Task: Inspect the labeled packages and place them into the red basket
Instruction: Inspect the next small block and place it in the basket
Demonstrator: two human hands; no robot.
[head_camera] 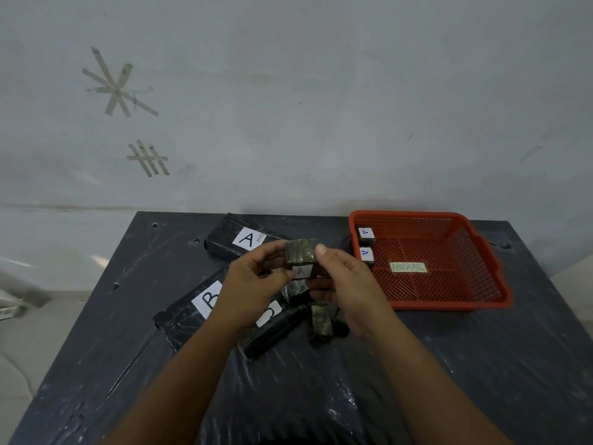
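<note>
A small dark package [301, 255] with a white "A" label is lifted above the table's middle. My left hand [253, 284] pinches its left side and my right hand [345, 284] pinches its right side. The red basket [481, 271] stands at the right rear; two small packages labelled "A" [366, 236] [366, 255] lie along its left wall, and a tag reading "ABNORMAL" [408, 267] lies on its floor. More small dark packages [322, 321] lie on the table under my right hand.
Three long black boxes lie left of centre: one labelled "A" [237, 240], one labelled "B" [192, 313], and a third [276, 329] whose label is partly hidden. The table [481, 364] is wrapped in black plastic. A grey wall rises behind.
</note>
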